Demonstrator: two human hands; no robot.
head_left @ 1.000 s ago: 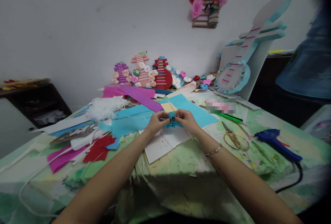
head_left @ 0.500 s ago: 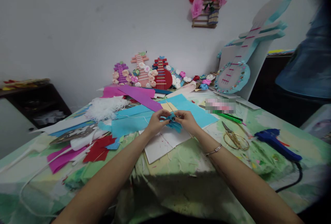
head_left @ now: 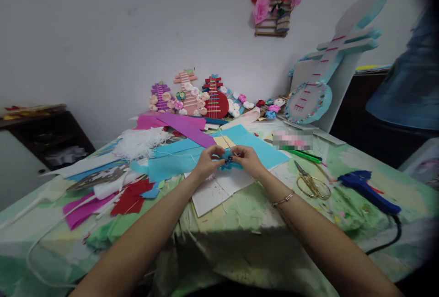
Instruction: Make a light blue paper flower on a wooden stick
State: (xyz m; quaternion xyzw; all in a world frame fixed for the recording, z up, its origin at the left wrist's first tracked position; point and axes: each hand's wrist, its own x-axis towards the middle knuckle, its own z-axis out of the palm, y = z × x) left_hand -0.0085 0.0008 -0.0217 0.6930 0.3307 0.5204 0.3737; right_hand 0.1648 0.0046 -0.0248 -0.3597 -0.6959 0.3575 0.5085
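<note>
Both hands meet at the middle of the table, pinching a small piece of blue crepe paper [head_left: 227, 155]. My left hand [head_left: 209, 162] closes finger and thumb on its left side. My right hand [head_left: 247, 159] grips its right side, and a thin stick [head_left: 224, 139] slants up past those fingers. Much of the piece is hidden behind the fingertips. Underneath are a white board [head_left: 219, 191] and a large light-blue sheet [head_left: 180, 164]. A small yellow pad [head_left: 224, 142] lies just beyond the hands.
Gold-handled scissors [head_left: 310, 182] and a blue glue gun [head_left: 370, 189] with a black cord lie to the right. On the left are white shredded paper [head_left: 142, 143] and red scraps [head_left: 132, 197]. Lute-shaped crafts [head_left: 216, 100] stand along the wall, with a big one [head_left: 308, 100] at right.
The blue piece's lower edge, hanging below the fingers before, now sits higher and looks more gathered. The hands have barely shifted.
</note>
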